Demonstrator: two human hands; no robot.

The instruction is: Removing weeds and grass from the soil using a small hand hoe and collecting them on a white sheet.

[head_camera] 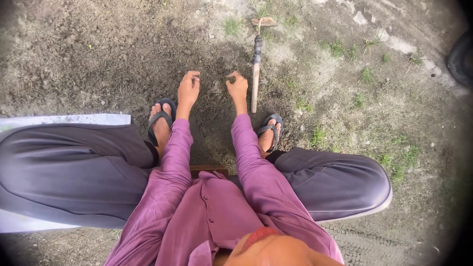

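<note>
Seated person's left hand (188, 88) and right hand (237, 87) reach down to dark soil (212, 106), fingers curled loosely, gripping nothing. A wooden-handled hoe (255, 69) lies just beside the right hand.

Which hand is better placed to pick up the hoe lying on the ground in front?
Probably the right hand. It hangs beside the wooden handle of the hoe, close to its near end. The left hand is farther off, over the dark loose soil, and would have to cross past the right one.

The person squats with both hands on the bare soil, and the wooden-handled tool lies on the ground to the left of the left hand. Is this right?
Not quite. In the head view the tool lies just beside the right hand, not left of the left hand. Both hands do reach to the soil.
</note>
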